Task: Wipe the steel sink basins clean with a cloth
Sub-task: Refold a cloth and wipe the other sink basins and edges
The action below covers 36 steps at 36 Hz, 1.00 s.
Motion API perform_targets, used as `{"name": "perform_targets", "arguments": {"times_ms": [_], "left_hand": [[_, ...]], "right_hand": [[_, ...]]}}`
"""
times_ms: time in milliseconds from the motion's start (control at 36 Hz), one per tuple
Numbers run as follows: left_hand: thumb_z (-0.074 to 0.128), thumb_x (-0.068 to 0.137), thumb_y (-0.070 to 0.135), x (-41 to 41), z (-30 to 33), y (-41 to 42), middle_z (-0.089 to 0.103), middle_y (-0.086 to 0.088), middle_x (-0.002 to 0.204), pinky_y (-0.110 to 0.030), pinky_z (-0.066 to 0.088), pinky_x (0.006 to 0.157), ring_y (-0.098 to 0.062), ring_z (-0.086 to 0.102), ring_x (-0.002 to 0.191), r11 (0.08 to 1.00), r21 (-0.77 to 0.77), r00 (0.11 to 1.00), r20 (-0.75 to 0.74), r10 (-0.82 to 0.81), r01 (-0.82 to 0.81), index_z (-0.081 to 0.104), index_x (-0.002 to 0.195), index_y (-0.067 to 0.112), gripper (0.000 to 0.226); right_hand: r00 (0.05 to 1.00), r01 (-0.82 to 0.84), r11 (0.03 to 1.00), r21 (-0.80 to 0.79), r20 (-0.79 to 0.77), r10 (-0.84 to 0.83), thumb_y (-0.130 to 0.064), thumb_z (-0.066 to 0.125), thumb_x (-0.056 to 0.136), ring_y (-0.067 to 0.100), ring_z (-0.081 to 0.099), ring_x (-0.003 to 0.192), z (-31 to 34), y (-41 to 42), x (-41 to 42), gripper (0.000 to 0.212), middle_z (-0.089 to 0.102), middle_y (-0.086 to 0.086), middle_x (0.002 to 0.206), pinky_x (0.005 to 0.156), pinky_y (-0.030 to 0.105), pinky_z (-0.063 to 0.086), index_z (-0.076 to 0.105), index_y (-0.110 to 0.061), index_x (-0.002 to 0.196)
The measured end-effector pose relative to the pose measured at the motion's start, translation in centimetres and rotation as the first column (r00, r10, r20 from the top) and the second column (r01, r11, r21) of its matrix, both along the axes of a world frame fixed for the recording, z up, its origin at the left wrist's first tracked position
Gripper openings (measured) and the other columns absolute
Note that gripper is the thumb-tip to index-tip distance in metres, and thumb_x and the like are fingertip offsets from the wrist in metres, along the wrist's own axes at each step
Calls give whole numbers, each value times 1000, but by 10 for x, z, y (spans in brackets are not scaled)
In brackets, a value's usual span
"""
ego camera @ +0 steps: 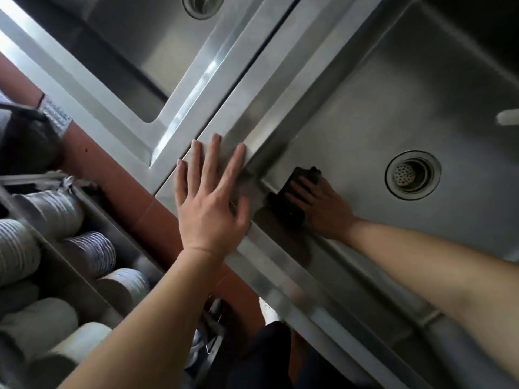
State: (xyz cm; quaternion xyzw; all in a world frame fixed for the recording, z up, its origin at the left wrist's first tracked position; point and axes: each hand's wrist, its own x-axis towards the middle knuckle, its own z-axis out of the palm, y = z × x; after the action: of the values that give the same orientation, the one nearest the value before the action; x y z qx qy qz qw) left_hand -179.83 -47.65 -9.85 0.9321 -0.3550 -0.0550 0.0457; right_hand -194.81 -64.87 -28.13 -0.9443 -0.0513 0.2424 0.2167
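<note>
Dark cloth (292, 200) seen pressed flat under right hand (323, 209), fingers spread, at near-left corner of right basin (393, 113), drain (412, 174) nearby. Left hand (209, 197) laid open on rim (269, 262). Cloth judged soft, light, likely damp; best pinned by palm.

Bare forearms, no sleeves; dark trousers (269, 357).

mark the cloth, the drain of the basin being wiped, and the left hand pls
cloth (289, 204): head view, dark middle beside the fingers.
drain (412, 174): head view, strainer centre.
left hand (210, 203): head view, back of the hand.
</note>
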Motion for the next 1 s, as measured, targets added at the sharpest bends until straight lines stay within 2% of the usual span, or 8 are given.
{"name": "perform_targets", "arguments": {"times_ms": [194,389,556,694,806,889,944,1000], "left_hand": [[58,83,27,0,-1,-1,25,-5,164,-55,16,121,-31,15,153,999,-30,1000,26,14,-14,40,152,31,71],[55,86,28,-1,-4,1,25,-5,164,-52,12,123,-31,15,153,998,-57,999,33,12,-10,39,152,32,67],[56,87,29,-1,-4,2,25,-5,164,-54,14,122,-32,17,153,998,-69,999,36,14,-12,40,152,32,67],[58,86,29,-2,0,0,25,-4,164,-52,11,123,-31,16,153,998,-58,1000,11,28,-28,40,151,32,68],[59,85,29,-2,1,0,26,-5,164,-52,12,123,-32,16,153,998,-57,999,4,37,-36,41,151,32,69],[59,84,28,-1,1,0,26,-5,164,-52,12,123,-32,16,153,998,-54,999,5,33,-33,42,151,32,69],[59,83,26,-1,0,1,26,-5,164,-53,14,122,-32,17,153,998,-60,999,3,35,-35,42,150,32,70],[59,82,25,-1,0,1,27,-4,164,-54,15,122,-31,17,153,997,-71,999,4,41,-41,43,150,32,70]], "right_hand": [[995,87,996,11,-50,-86,-37,41,96,28,3,154,-19,17,56,64,12,0,166,121,54,1,24,-30,157],[994,96,995,23,46,-97,-38,31,99,31,22,150,-21,9,-2,56,31,5,160,118,57,19,36,-24,153],[993,108,994,-36,-40,-109,-50,21,100,30,9,153,-20,-17,-75,61,18,3,165,121,55,10,20,-28,157],[941,339,937,-79,35,-337,-31,50,100,37,18,150,-21,-6,-54,57,26,10,162,119,56,16,33,-22,154],[660,749,648,-138,67,-748,-32,39,103,27,18,151,-18,-4,17,51,29,5,162,122,44,8,35,-26,153],[66,991,72,116,55,-996,-26,39,102,23,34,142,-1,-23,80,47,45,4,150,118,39,20,41,-25,149],[-290,849,-334,410,-167,-942,-19,36,103,24,37,141,18,-38,111,49,45,5,151,116,31,23,36,-24,152],[-338,686,-461,564,-314,-887,-11,35,104,21,38,142,38,-46,129,49,44,5,154,117,28,26,35,-17,153]]}}
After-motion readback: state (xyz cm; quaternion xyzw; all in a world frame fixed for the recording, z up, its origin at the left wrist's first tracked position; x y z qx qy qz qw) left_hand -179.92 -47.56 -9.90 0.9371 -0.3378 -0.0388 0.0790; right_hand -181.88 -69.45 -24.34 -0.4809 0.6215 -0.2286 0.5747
